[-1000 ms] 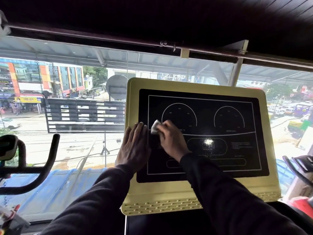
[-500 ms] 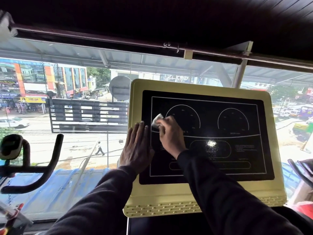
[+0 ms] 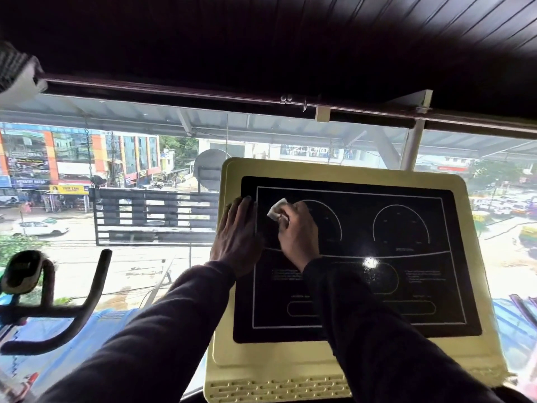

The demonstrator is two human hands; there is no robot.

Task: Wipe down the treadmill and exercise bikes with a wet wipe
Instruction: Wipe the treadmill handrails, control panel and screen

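Note:
The treadmill console (image 3: 476, 286) stands in front of me, pale yellow with a black display panel marked with two white dials. My right hand (image 3: 297, 231) holds a small white wet wipe (image 3: 277, 210) and presses it on the panel's upper left, over the left dial. My left hand (image 3: 236, 237) lies flat with straight fingers on the panel's left edge, right beside my right hand. Dark sleeves cover both forearms.
An exercise bike's black handlebar (image 3: 72, 312) and small display (image 3: 21, 271) sit at the lower left. A large window behind the console shows a street. Another machine's handle (image 3: 523, 309) shows at the right edge. A dark ceiling and rail run overhead.
My right hand has slid the wipe up the panel, from below the left dial onto its upper left part. My left hand stays flat on the console's left edge.

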